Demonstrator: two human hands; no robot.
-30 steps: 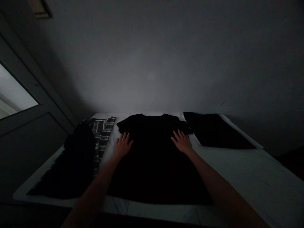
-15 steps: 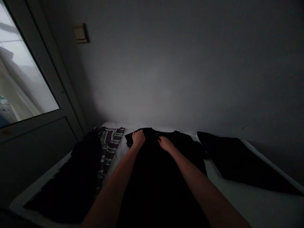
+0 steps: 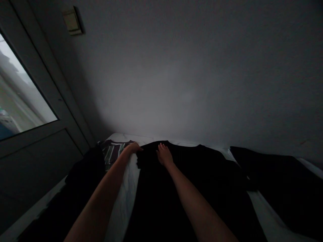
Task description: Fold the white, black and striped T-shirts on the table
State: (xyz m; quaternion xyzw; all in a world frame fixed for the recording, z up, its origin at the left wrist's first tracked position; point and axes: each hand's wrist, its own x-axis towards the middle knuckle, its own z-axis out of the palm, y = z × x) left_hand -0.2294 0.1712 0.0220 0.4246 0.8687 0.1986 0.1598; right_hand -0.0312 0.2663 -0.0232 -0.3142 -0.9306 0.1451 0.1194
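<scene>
A black T-shirt (image 3: 202,181) lies spread out, its collar toward the wall. At the end of its left sleeve, my left hand (image 3: 133,148) is closed on the fabric edge. My right hand (image 3: 165,155) lies flat near the left shoulder of the T-shirt, close to the collar, with its fingers stretched out. Dim light hides the folds in the dark cloth.
A striped garment (image 3: 112,151) and a dark garment (image 3: 83,181) lie to the left. To the right is another black garment (image 3: 280,181). The white surface (image 3: 127,188) meets a grey wall (image 3: 176,77). A door (image 3: 37,148) stands left, below a light switch (image 3: 72,21).
My left hand has moved left from the top of the T-shirt to the sleeve end. My right hand has shifted left toward the shoulder. The view has moved closer and tilted.
</scene>
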